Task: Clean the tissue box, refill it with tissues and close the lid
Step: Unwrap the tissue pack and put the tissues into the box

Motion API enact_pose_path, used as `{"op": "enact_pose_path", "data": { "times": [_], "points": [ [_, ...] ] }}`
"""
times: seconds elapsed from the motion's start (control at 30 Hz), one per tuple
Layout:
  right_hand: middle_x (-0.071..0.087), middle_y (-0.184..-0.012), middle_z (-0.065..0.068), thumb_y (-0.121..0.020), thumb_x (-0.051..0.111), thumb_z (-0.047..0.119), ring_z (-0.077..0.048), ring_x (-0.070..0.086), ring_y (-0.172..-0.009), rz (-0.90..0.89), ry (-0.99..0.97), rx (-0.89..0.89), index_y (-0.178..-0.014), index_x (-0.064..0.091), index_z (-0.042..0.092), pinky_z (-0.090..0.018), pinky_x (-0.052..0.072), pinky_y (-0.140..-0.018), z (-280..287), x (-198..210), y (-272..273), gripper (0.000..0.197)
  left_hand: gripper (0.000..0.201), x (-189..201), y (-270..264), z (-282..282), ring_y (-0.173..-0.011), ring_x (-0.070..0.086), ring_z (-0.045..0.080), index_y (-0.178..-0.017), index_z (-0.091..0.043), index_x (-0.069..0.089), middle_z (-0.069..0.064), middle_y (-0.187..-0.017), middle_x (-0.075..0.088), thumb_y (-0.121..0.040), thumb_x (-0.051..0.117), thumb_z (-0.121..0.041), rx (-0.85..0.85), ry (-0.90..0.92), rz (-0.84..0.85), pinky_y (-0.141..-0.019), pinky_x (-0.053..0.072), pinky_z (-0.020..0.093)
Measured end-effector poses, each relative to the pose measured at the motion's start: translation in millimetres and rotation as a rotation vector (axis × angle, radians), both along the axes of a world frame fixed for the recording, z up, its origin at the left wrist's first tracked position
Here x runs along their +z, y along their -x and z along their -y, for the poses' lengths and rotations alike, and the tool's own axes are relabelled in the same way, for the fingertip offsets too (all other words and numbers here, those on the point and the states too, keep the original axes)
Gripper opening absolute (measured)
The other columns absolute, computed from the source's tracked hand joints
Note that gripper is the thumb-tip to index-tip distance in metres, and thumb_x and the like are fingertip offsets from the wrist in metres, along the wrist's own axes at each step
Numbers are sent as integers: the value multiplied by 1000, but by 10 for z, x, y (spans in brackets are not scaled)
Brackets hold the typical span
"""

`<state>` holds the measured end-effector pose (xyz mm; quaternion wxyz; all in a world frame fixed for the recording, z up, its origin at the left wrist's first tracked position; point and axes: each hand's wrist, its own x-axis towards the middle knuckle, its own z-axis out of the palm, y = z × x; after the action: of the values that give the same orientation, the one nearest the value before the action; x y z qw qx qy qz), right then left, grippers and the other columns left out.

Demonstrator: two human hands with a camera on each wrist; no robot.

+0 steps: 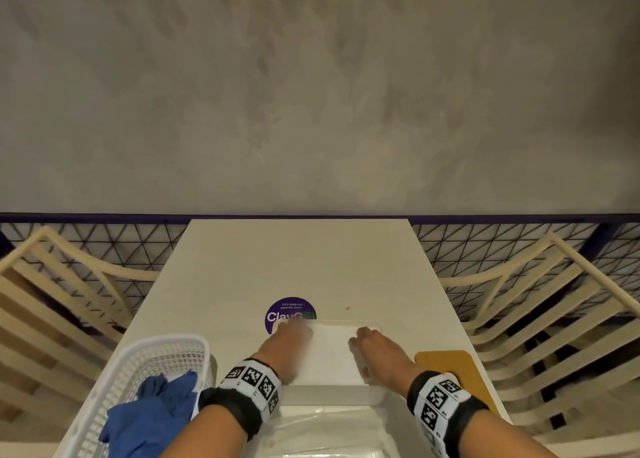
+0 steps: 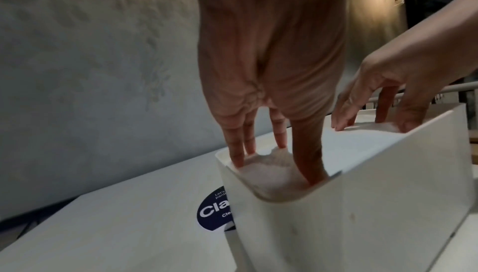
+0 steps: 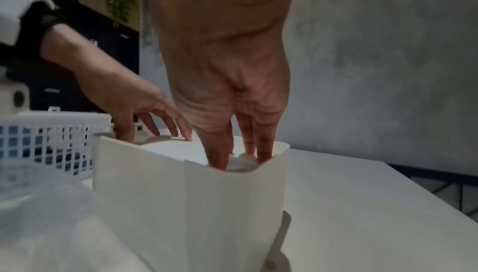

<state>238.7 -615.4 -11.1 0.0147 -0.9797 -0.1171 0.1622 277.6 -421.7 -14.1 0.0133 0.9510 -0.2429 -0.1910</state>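
Note:
The white tissue box (image 1: 329, 393) stands lidless in the middle of the table (image 1: 311, 267); a stack of white tissues (image 1: 332, 350) fills it. My left hand (image 1: 291, 336) reaches into the box's left end, its straight fingers (image 2: 239, 157) pushing the tissues (image 2: 362, 139) down beside the wall. My right hand (image 1: 367, 345) does the same at the right end, fingers (image 3: 220, 162) tucked between tissues and wall (image 3: 207, 204). Neither hand grips anything. A flat ochre lid (image 1: 450, 364) lies on the table right of the box, partly under my right wrist.
A white mesh basket (image 1: 145, 364) holding a blue cloth (image 1: 156, 412) sits left of the box. A clear plastic tissue pack (image 1: 329, 433) lies at the near edge. A purple round sticker (image 1: 287, 310) is behind the box. Slatted chairs (image 1: 69, 301) flank the table.

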Motion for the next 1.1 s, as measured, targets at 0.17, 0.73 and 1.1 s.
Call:
{"op": "enact_pose_path", "data": {
  "times": [0.17, 0.73, 1.1],
  "points": [
    [45, -124, -23, -85, 51, -3, -36, 54, -106, -63, 153, 73, -124, 46, 1, -31, 36, -66, 51, -90, -101, 40, 68, 6, -7, -45, -107, 59, 33, -133, -6, 32, 21, -135, 36, -74, 64, 5, 74, -89, -25, -85, 50, 35],
    [65, -109, -8, -62, 79, 33, -24, 63, -96, 21, 209, 278, -119, 59, 14, -36, 51, -86, 321, -231, -140, 64, 55, -98, 8, -22, -116, 52, 34, -137, -2, 26, 20, -130, 44, -86, 47, -1, 45, -99, -22, -93, 46, 39],
    [61, -110, 6, -89, 62, 21, -13, 52, -106, 397, -374, -383, -107, 67, 18, -24, 41, -89, 1095, -238, 487, 20, 53, 202, 116, -238, -118, 50, 18, -132, -16, 42, 1, -136, 47, -83, 60, -22, 209, 229, -1, -96, 44, 28]
  ]
}}
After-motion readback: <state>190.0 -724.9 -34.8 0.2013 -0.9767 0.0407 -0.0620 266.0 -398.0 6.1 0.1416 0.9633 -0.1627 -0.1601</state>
